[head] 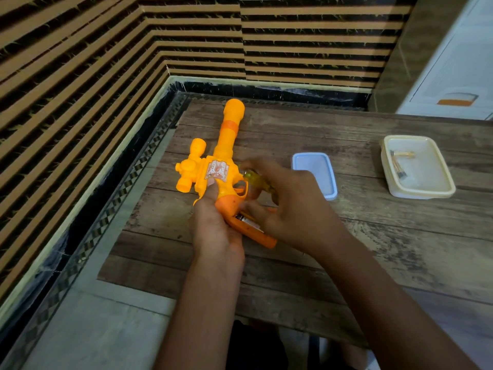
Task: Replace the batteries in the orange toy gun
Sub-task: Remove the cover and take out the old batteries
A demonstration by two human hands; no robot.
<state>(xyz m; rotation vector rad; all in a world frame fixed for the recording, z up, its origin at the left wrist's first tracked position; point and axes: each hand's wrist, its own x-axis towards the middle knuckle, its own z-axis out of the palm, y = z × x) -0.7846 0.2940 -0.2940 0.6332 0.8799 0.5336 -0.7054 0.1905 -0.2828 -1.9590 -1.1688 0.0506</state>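
Observation:
The orange toy gun lies on the wooden table, barrel pointing away from me. My left hand grips its handle, thumb on the body near the sticker. The handle's battery compartment is open and a battery shows inside it. My right hand hovers over the trigger and handle with a yellow-green translucent tool handle, likely a screwdriver, held under its fingers. The fingertips sit close to the battery; the tool's tip is hidden.
A light blue lid lies just right of my right hand. Further right stands a cream plastic container with batteries and small parts inside. Striped tiled walls close in the table's far and left sides.

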